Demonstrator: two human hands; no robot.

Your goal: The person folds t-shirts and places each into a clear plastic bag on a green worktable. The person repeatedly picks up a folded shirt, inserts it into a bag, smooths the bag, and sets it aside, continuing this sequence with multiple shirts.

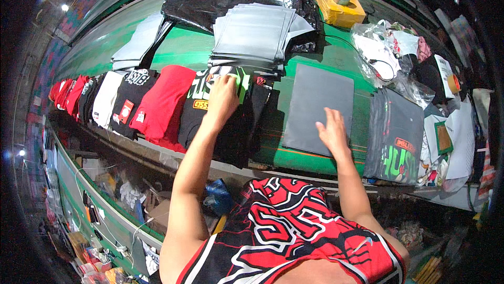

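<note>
My left hand (223,95) has its fingers curled on the top of a folded black T-shirt (194,126) with green and orange print, in a row of folded shirts. My right hand (331,131) is open, fingers apart, at the lower part of a flat grey plastic bag (315,95); whether it touches the bag is unclear. To the right of that bag lies a stack of bagged dark shirts (394,126) with green print. A folded red shirt (165,95) lies left of the black one, and a stack of grey bags (252,29) sits beyond my left hand.
The green work surface (331,58) also holds a black plastic sheet (189,0), a yellow box (336,11) with a device on it and crumpled clear bags (375,53) at the right. A lower shelf (73,179) with cables and assorted items runs along the lower left.
</note>
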